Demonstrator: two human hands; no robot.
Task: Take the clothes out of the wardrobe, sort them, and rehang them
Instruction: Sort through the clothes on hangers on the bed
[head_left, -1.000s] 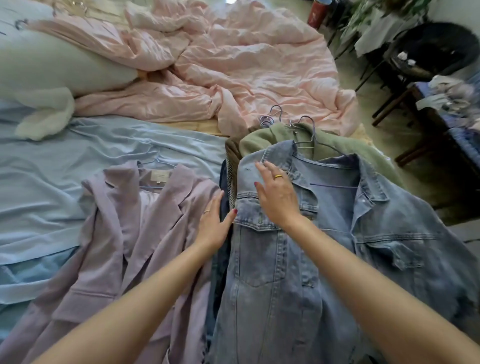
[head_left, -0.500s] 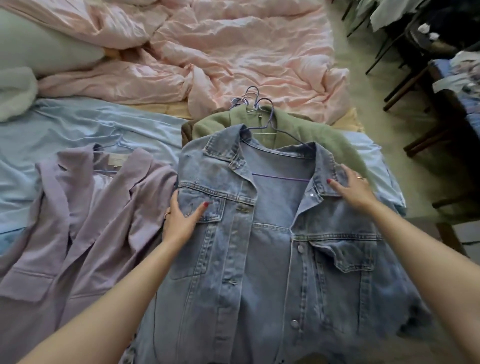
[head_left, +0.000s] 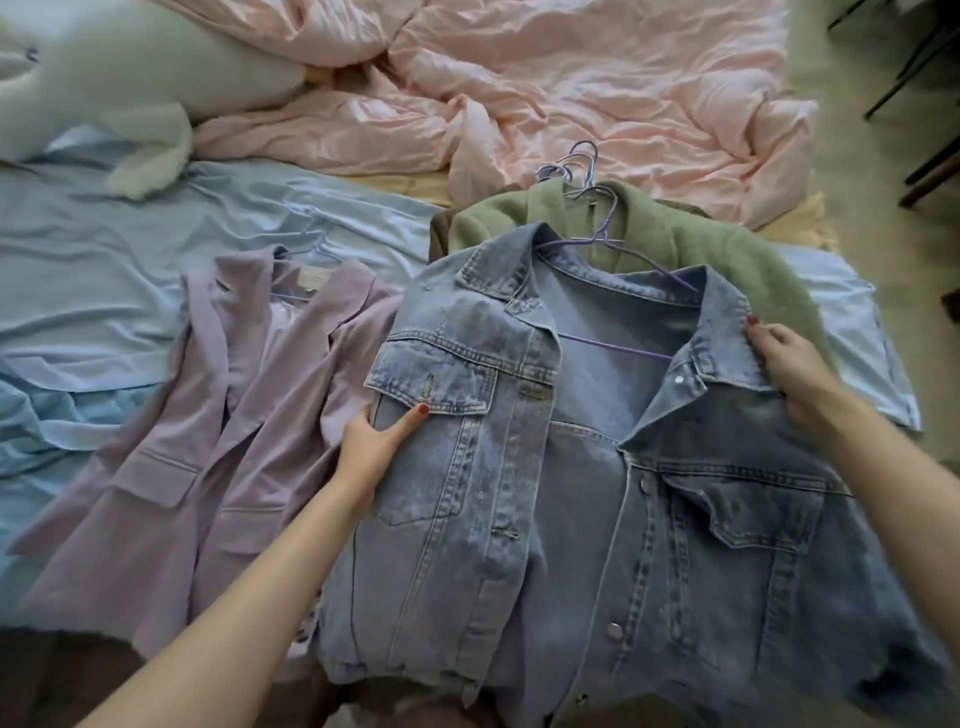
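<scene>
On the bed (head_left: 156, 270), near its right edge, a denim jacket (head_left: 571, 493) lies atop a green coat (head_left: 727, 249), beside a lilac blazer (head_left: 208, 415). The left hand (head_left: 371, 447) and right hand (head_left: 789, 364) each pinch the denim jacket's sides.

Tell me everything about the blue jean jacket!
The denim jacket is faded light blue with snap buttons and two flap chest pockets. It lies front up and unbuttoned on the bed, on a purple hanger, overlapping a green coat. The left hand grips its edge under one pocket; the right hand holds the collar side.
</scene>
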